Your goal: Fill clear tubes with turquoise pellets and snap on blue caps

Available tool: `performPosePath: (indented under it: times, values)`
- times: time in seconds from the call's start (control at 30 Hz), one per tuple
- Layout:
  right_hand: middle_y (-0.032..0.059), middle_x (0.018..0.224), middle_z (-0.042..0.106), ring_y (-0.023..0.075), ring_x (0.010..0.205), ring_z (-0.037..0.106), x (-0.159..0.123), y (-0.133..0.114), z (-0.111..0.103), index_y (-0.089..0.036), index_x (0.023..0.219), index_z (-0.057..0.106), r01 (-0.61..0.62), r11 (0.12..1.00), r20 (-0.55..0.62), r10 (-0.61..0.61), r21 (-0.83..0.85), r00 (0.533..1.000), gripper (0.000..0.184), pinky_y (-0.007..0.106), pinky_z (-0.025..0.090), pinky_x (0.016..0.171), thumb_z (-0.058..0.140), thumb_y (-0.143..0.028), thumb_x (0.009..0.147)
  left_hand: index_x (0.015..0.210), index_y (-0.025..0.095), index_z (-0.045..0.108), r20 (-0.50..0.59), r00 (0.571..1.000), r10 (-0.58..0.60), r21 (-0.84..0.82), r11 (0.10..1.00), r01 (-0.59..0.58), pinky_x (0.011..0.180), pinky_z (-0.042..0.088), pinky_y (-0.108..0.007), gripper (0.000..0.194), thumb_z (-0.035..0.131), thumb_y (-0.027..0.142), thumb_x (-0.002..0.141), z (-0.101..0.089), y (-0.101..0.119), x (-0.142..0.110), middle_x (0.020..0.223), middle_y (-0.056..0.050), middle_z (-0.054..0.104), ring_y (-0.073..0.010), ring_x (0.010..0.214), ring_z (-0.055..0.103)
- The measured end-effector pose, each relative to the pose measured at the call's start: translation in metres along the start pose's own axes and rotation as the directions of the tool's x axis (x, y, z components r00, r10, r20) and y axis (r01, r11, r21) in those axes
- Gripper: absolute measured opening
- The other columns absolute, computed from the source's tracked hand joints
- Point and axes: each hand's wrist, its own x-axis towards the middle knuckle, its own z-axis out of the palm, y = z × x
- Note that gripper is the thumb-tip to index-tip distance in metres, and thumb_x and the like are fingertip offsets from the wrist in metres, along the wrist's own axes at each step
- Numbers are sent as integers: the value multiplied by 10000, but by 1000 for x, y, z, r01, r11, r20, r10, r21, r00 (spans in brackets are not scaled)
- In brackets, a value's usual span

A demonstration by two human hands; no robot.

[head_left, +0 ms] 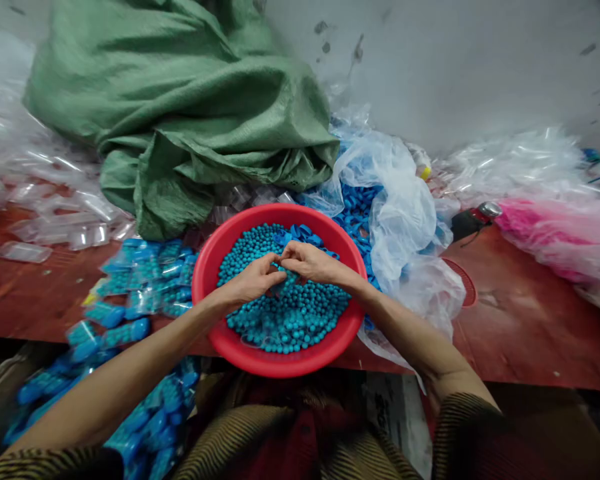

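My left hand (258, 277) and my right hand (314, 263) meet over the red basin (203, 283), fingertips close together. Both have their fingers closed around a small clear plastic container (286, 283) with turquoise showing through; the fingers cover much of it. Round turquoise beads (285, 323) fill most of the basin below. Beyond my right hand, some blue plastic pieces (305, 235) lie on the beads at the far side.
Filled clear containers with blue ends (147, 273) are heaped left of the basin, with more below the table (520, 320). A green sack (205, 113) stands behind. Empty clear containers (70, 217) lie at left. A plastic bag (400, 193) and blue pieces (357, 207) sit right.
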Motion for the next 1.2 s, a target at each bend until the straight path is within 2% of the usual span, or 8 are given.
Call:
performPosePath:
  times: [0.17,0.33,0.57,0.67,0.73,0.87,0.97,1.2]
  values:
    - [-38,706,548,98,543,591,3,4,-2,-187,896,461,27,949,86,-57,313,995,197,195,473,436,552,-347,828,800,161,487,26,989,-145,-247,958,147,488,449,-234,383,695,460,678,-7,3,-1,636,28,525,-98,523,509]
    - [-34,691,559,83,513,566,5,7,-6,-162,850,517,-36,952,189,-24,305,982,240,197,473,436,618,-366,775,851,160,495,177,967,-182,-296,927,229,455,420,-212,469,763,462,613,-5,4,-7,702,26,546,-91,526,539]
    - [-64,565,510,76,477,505,12,17,-13,-163,805,522,11,962,205,-69,271,976,204,190,434,442,602,-346,767,821,152,511,-10,993,-121,-296,949,112,410,318,-160,413,775,393,614,-1,2,-5,607,65,490,-47,491,437]
    - [-55,585,533,85,485,510,13,20,-22,-163,816,531,-3,994,119,-10,112,993,101,208,437,484,567,-250,780,900,157,538,-43,993,-106,-360,929,84,426,366,-162,427,780,364,615,-2,3,-3,627,57,517,-65,532,462]
    - [-9,687,613,118,601,577,19,19,-27,-158,838,570,3,987,-42,-10,-160,999,116,240,459,589,542,-269,819,985,157,552,-59,993,-100,-422,904,66,476,446,-192,476,786,337,612,-2,5,-1,683,42,547,-86,585,511]
    - [128,934,690,246,896,633,38,12,-26,-141,960,627,-213,706,-304,-4,-676,953,354,328,452,756,465,-447,889,963,138,565,-118,988,-100,-533,846,22,578,527,-249,433,783,256,608,-5,9,3,771,12,596,-103,623,583]
    - [184,984,677,285,931,630,48,10,-15,-112,1035,617,-263,563,-283,55,-784,958,439,336,452,751,447,-490,889,936,164,518,-140,986,-93,-578,816,-5,599,535,-259,384,756,217,640,-8,9,5,726,16,611,-132,640,630]
    - [165,1128,607,269,1004,572,40,12,8,-123,1111,556,-16,480,-71,-97,-877,993,325,350,429,804,372,-327,936,941,179,473,-113,992,-52,-519,855,-14,488,498,-220,373,724,234,670,-10,8,5,736,-1,636,-149,589,648]
